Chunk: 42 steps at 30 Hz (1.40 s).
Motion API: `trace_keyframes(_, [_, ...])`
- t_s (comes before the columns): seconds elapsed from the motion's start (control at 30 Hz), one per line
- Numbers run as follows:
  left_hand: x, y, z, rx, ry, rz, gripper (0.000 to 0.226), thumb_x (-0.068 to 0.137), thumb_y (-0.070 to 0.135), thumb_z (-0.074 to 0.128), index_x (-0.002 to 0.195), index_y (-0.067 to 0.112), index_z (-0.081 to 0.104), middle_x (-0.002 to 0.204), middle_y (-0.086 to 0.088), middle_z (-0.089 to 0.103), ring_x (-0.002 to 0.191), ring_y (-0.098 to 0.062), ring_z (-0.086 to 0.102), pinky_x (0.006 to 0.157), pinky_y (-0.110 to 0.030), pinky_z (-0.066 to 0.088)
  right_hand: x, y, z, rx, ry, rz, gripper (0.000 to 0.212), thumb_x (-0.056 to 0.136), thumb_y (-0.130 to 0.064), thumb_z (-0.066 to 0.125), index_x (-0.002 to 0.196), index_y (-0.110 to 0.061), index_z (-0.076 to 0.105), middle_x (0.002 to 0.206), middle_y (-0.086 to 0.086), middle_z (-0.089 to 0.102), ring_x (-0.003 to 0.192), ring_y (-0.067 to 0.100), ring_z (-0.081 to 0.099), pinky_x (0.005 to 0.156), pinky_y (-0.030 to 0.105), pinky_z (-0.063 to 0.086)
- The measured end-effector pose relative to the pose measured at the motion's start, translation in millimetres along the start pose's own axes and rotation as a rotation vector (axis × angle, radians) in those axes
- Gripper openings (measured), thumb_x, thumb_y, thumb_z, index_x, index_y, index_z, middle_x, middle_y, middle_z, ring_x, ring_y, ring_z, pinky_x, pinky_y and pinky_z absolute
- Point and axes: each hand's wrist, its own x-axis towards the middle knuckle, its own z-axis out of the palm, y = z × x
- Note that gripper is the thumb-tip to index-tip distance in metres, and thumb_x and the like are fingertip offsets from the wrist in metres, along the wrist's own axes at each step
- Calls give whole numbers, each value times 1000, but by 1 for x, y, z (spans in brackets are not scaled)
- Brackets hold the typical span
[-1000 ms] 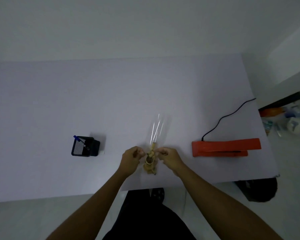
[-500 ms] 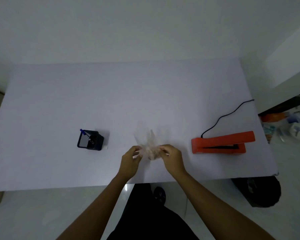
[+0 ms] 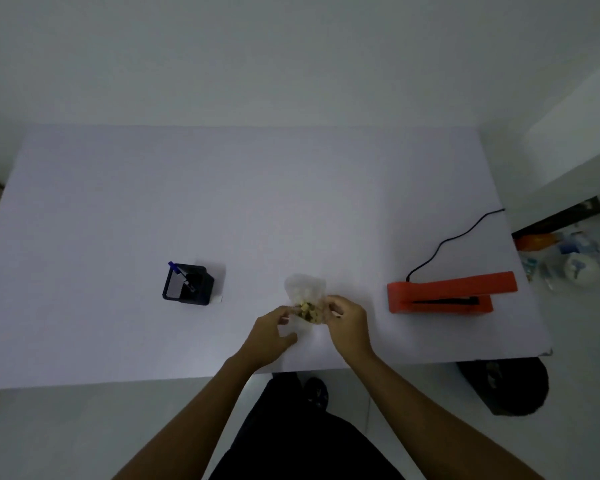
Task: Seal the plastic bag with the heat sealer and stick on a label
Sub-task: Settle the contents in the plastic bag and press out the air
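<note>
Your legs: dark trousers below the desk's near edge, with a dark shoe (image 3: 316, 393) on the pale floor.
Your left hand (image 3: 270, 337): over the near middle of the desk, fingers curled, fingertips pinching the left edge of the plastic bag.
Your right hand (image 3: 349, 322): just right of the left one, fingers closed on the bag's right edge.
Plastic bag (image 3: 305, 299): clear, held between your two hands at the near middle of the desk, its top pointing away from you; you cannot tell whether its bottom touches the surface.
Bag contents (image 3: 309, 311): small yellowish pieces gathered in the lower part, between your fingertips.
Heat sealer (image 3: 451, 296): orange, lying on the desk well to the right of the bag, its long arm raised slightly above the base.
Cord (image 3: 447, 240): black, running from the sealer's left end away to the desk's right edge.
Pen holder (image 3: 187, 284): dark square box, well to the left of the bag, with a blue-capped pen (image 3: 179, 273) leaning inside.
Desk (image 3: 222, 202): white, bare across its far half.
Floor on the right: a dark round object (image 3: 506, 386) by the near corner; blurred clutter farther off.
</note>
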Motion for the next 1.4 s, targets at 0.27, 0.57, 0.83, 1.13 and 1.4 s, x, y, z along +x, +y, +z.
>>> trace_keyframes(0.27, [9, -5, -24, 115, 243, 250, 10, 88, 21, 71, 95, 17, 77, 96, 3, 75, 83, -12, 68, 76, -17, 51, -1, 0, 12, -10, 10, 32, 35, 89, -6, 69, 86, -41, 70, 93, -15, 72, 89, 13, 70, 75, 40, 61])
trace_keyframes(0.57, [17, -17, -38, 101, 169, 356, 13, 89, 19, 70, 97, 22, 79, 103, 11, 75, 91, -1, 70, 82, -23, 56, -1, 28, 7, -124, -48, 135, 15, 88, -20, 70, 100, -12, 73, 96, -5, 72, 91, 12, 69, 78, 27, 57])
trace_keyframes(0.83, [14, -12, -42, 26, 160, 327, 15, 90, 17, 69, 101, 21, 79, 105, 12, 74, 94, 2, 69, 83, -23, 57, 20, 37, 8, -173, -225, 124, 6, 80, -28, 77, 86, -26, 76, 89, -14, 72, 84, -6, 66, 78, 16, 50])
trace_keyframes(1.13, [10, -12, -46, 34, 203, 284, 11, 87, 16, 72, 95, 19, 79, 94, 18, 73, 83, 3, 69, 75, -21, 57, 15, 39, 4, -274, -120, -54, 10, 86, -21, 74, 91, -14, 79, 91, 0, 75, 81, 13, 68, 75, 26, 55])
trace_keyframes(1.4, [16, -11, -35, -23, 118, 118, 20, 88, 26, 70, 108, 21, 71, 98, 18, 68, 92, 1, 65, 79, -15, 54, 15, 36, 5, -133, -150, 41, 12, 88, -26, 70, 96, -19, 76, 93, -6, 73, 85, 4, 66, 70, 14, 49])
